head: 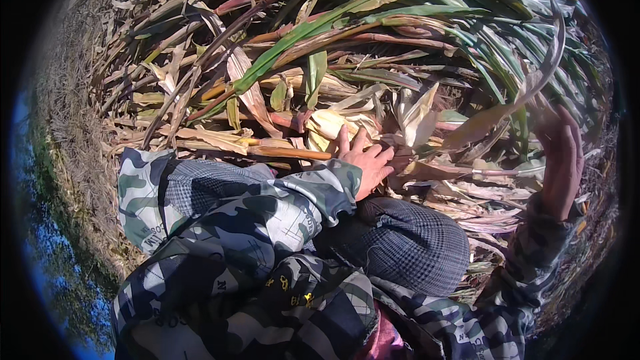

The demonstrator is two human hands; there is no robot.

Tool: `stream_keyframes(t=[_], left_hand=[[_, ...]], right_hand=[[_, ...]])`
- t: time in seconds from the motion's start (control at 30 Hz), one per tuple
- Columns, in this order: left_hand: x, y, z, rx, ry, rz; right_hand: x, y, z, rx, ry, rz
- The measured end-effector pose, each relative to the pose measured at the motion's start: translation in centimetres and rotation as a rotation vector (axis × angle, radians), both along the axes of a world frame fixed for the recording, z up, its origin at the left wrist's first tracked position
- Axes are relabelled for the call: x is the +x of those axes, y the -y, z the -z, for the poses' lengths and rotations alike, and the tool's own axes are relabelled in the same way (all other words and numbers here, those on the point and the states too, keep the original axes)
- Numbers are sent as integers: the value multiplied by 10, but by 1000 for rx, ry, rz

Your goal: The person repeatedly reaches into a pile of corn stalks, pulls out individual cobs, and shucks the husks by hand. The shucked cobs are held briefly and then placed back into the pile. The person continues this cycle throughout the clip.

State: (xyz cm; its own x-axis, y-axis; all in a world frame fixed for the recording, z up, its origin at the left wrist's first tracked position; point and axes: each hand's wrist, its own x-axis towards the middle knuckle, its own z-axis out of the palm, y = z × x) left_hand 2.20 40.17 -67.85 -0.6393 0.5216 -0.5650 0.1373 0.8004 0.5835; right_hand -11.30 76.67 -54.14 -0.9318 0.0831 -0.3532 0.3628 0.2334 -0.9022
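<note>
My left hand lies with its fingers spread at the base of a pale husked corn ear, among dry husks and stalks. A peeled-back, pale husk stands up just beyond its fingertips. At the right, my right hand is raised with its fingers pointing away from me, beside a long, curling dry corn leaf. The shaded, slightly blurred fingers do not show whether they hold the leaf. An orange-brown corn stalk runs up to my left sleeve.
Cut corn stalks lie piled across the ground before me, with green leaves towards the upper right. My checked knees are close to the pile's near edge. Dry, straw-covered ground lies at the left.
</note>
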Motion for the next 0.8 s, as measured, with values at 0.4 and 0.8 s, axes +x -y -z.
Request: stream_keyframes(t=[0.4, 0.8], left_hand=[[-89, 103, -6, 300, -427, -44], [-121, 182, 33, -81, 37, -685]], right_hand=[[131, 140, 143, 578, 111, -875], [-36, 159, 166, 482, 228, -366]])
